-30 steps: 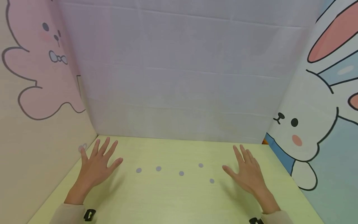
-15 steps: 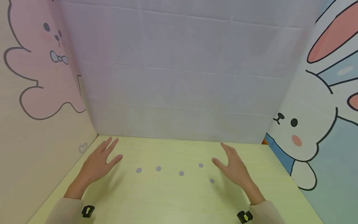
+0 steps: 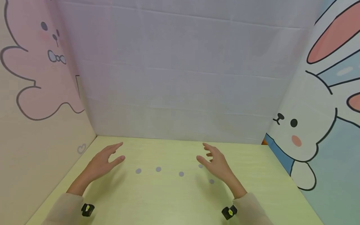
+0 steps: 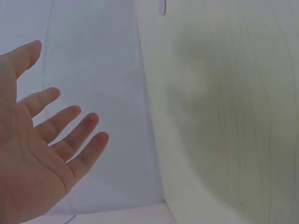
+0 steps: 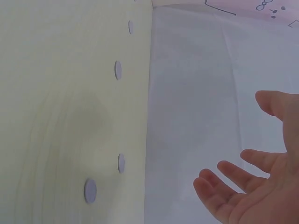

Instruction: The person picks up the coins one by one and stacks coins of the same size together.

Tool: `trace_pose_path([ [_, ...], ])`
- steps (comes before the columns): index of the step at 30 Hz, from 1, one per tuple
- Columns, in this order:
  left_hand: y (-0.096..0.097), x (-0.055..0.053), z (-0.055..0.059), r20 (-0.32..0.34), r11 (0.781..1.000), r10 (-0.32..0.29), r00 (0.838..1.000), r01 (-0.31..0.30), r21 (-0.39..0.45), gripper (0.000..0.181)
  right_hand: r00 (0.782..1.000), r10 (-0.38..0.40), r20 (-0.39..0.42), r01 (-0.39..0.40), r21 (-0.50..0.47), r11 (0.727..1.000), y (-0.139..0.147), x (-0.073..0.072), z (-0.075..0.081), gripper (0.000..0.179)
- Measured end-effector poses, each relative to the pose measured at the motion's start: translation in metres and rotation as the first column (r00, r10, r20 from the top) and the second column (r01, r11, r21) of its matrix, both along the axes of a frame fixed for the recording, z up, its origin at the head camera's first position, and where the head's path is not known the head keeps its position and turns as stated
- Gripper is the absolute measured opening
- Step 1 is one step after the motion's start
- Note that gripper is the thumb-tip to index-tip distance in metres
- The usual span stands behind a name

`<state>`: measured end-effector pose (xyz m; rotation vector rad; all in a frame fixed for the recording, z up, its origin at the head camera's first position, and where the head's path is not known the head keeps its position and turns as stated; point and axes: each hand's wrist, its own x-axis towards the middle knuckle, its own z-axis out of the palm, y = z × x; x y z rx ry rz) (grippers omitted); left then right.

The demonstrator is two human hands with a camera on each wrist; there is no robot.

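Several small flat grey discs lie on the pale yellow table (image 3: pixel 168 200); the leftmost disc (image 3: pixel 138 171) and the middle disc (image 3: pixel 181 174) show fully in the head view. My left hand (image 3: pixel 102 164) hovers above the table left of the discs, thumb apart from the fingers, holding nothing. My right hand (image 3: pixel 217 164) hangs over the two right-hand discs, partly covering the upper one (image 3: pixel 200 166); the lower disc (image 3: pixel 211 181) shows beside the wrist. In the right wrist view the right hand's fingers (image 5: pixel 238 177) are spread and loosely bent, with nothing held.
A white cloth wall (image 3: pixel 180 78) rises at the table's back edge. The left wall (image 3: pixel 42 134) carries a pink bear drawing, the right wall (image 3: pixel 334 168) a rabbit. A small black device (image 3: pixel 87 209) sits at the left cuff, another black device (image 3: pixel 229 212) at the right.
My right hand has moved left, from beside the discs to over the right-hand ones. My left hand has turned, its spread fingers coming together; it stays left of the discs.
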<state>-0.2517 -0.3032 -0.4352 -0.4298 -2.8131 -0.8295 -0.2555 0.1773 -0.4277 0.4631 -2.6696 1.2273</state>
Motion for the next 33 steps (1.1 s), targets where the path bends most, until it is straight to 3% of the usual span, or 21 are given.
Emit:
trace_pose_path([
  [14, -0.003, -0.01, -0.014, 0.046, 0.992, -0.1, 0.994, 0.096, 0.083, 0.065, 0.996, 0.091, 0.017, -0.09, -0.035, 0.995, -0.053, -0.013, -0.014, 0.063],
  [24, 0.001, -0.016, -0.023, 0.078, 0.992, -0.116, 0.99, 0.112, 0.053, 0.06, 0.981, 0.19, 0.034, -0.19, 0.014, 0.982, -0.089, -0.016, -0.028, 0.062],
  [33, 0.004, -0.017, -0.027, 0.094, 0.993, -0.122, 0.988, 0.12, 0.017, 0.06, 0.976, 0.208, 0.068, -0.213, 0.07, 0.975, -0.118, -0.015, -0.037, 0.061],
])
